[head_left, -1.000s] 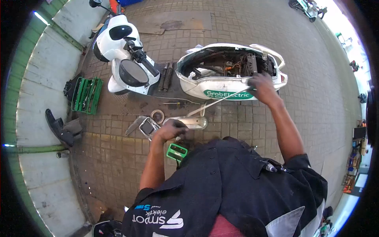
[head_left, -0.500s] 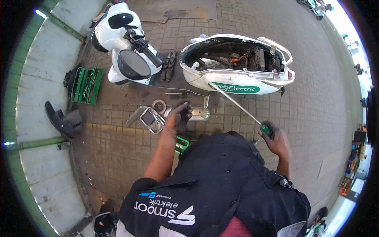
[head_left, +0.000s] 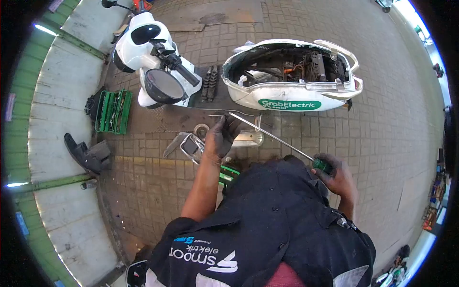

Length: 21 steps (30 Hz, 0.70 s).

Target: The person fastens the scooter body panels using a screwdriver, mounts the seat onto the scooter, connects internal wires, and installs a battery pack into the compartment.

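Note:
A long screwdriver (head_left: 275,137) with a green handle is gripped in my right hand (head_left: 334,176), its shaft slanting up and left across my front. Its tip ends just above the fingers of my left hand (head_left: 224,136), which is raised, open and loosely curled. Behind that hand lie a metal ring (head_left: 201,130), a frame-shaped part with a dark window (head_left: 192,145) and a long silvery metal part (head_left: 251,139), partly covered by the hand. Beyond the screwdriver is a white scooter body (head_left: 287,91) with its top uncovered, showing wiring and dark components.
A white scooter front (head_left: 148,45) with handlebar and mirror (head_left: 164,85) stands ahead to the left. Beside it lie two black shock absorbers (head_left: 209,83). A green toolbox (head_left: 114,112) and a black moulded part (head_left: 87,154) are near the metal wall (head_left: 60,110).
The screwdriver's tip has swung left, away from the scooter body to my left hand. My left hand has moved slightly right and up. The view has shifted a little.

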Motion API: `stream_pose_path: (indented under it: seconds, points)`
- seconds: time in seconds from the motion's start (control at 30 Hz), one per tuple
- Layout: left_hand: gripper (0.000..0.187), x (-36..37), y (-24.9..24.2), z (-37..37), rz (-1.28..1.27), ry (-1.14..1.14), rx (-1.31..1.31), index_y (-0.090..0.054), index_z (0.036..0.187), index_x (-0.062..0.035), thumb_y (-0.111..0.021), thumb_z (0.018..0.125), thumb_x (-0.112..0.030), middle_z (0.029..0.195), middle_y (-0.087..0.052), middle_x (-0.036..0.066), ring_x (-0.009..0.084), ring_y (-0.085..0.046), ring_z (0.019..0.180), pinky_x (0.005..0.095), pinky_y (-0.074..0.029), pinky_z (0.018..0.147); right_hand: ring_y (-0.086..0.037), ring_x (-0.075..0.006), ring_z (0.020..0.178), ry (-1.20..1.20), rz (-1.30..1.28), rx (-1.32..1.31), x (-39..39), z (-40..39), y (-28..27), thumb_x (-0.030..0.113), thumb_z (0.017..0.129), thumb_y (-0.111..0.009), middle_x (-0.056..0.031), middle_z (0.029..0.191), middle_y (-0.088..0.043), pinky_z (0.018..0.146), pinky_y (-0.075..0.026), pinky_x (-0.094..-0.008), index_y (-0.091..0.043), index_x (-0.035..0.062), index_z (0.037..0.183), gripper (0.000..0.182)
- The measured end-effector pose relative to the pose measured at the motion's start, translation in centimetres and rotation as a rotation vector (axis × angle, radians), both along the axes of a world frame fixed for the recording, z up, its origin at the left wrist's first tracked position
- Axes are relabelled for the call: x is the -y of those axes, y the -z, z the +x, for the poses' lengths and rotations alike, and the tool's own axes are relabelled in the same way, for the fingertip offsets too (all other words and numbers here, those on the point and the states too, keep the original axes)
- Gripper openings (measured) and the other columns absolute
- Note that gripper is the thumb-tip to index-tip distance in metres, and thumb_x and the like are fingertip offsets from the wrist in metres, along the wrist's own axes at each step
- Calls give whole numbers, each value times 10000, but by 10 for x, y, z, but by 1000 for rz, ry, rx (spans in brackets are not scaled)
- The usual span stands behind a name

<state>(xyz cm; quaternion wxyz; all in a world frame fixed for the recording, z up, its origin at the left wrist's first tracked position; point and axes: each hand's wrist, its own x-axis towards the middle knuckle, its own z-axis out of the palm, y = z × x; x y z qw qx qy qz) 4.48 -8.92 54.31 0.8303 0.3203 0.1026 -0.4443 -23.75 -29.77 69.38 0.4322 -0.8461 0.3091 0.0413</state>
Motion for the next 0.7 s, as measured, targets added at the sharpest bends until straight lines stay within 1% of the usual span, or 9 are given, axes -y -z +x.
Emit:
stream_pose_path:
  seconds: [0.07,0.13,0.17,0.23,0.33,0.47,0.57,0.63,0.7]
  points:
    - [214,-3,9,2,-56,-26,-34,-637,1016,-82,-502,950,-235,1028,-666,74,214,-626,972,345,-489,797,-667,-251,833,-21,14,37,1,1,6,173,765,-732,-164,899,-676,735,-514,-345,-632,11,1065,356]
    - [190,-4,3,2,-144,-83,-66,-616,986,-82,-516,950,-240,995,-668,67,210,-630,943,354,-507,843,-668,-251,830,-41,12,34,0,6,5,176,763,-734,-165,900,-676,736,-514,-343,-633,6,1061,358]
    - [190,-3,0,1,-144,-94,-63,-616,986,-82,-516,950,-240,995,-668,67,210,-630,943,354,-507,843,-668,-252,826,-49,10,28,-1,9,5,179,761,-736,-165,901,-676,737,-514,-340,-633,2,1057,360]
    - [194,0,-12,-1,-146,-218,-190,-634,972,-76,-546,932,-245,1013,-673,64,205,-627,983,362,-502,881,-668,-253,827,-69,1,30,-2,15,3,178,761,-736,-169,902,-675,739,-514,-340,-632,-3,1055,360]
    - [198,0,-17,0,-214,-245,-200,-638,981,-66,-568,915,-239,1029,-673,61,203,-622,1013,373,-495,909,-666,-247,830,-91,8,36,2,19,9,173,760,-735,-174,903,-674,743,-513,-339,-631,-10,1052,360]
    - [193,4,-20,2,-271,-264,-182,-640,991,-70,-566,917,-232,1034,-672,56,194,-625,1010,381,-496,909,-658,-221,838,-77,77,56,3,25,10,173,759,-736,-174,902,-675,755,-508,-335,-628,-16,1059,371]
    - [190,9,-27,0,-337,-272,-159,-638,1001,-80,-551,925,-231,1033,-672,50,187,-634,984,386,-500,904,-650,-201,843,-73,66,56,8,23,21,167,762,-734,-168,907,-676,761,-505,-329,-627,-17,1069,374]
    - [217,16,-35,1,-337,-313,-205,-656,1008,-91,-501,944,-228,1002,-684,61,197,-657,926,384,-518,867,-649,-201,844,-78,54,56,8,26,16,167,764,-734,-167,906,-678,766,-504,-327,-627,-15,1075,376]
    - [216,20,-39,2,-342,-310,-205,-644,1010,-87,-510,943,-243,1005,-678,46,185,-648,937,381,-515,875,-648,-200,845,-79,42,59,11,27,15,167,765,-733,-166,906,-679,770,-503,-325,-628,-14,1080,378]
